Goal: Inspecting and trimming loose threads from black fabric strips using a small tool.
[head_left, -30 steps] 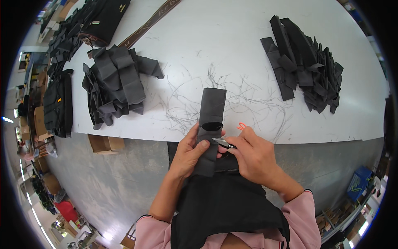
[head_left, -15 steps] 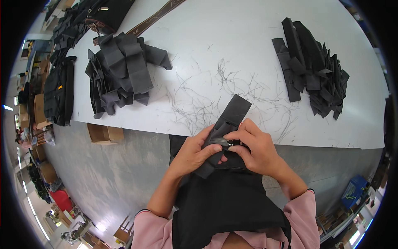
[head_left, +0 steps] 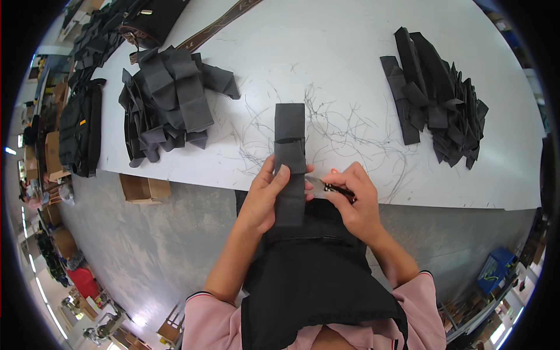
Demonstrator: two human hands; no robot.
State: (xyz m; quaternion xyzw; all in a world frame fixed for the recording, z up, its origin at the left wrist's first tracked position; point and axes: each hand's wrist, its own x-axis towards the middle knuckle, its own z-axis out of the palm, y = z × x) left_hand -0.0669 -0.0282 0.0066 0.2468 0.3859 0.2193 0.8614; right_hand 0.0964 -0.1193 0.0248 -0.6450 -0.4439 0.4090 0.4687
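Observation:
My left hand grips a dark grey folded fabric strip near its middle, thumb on top and fingers behind. The strip points straight away from me over the table's near edge, with a fold opening across its upper part. In my right hand is a pair of thread snips, pinched between thumb and fingers. Their blades point left, with the tips at the strip's right edge; whether they touch it I cannot tell. Cut thread ends lie scattered on the white table beyond my hands.
A loose pile of grey fabric strips lies at the left, another pile at the right. Black bags and a brown patterned strap are at the far left. A cardboard box sits below the table edge.
The strip has turned from a rightward slant to upright and now lies flatter. My right hand has drawn the snips from over the strip to its right edge.

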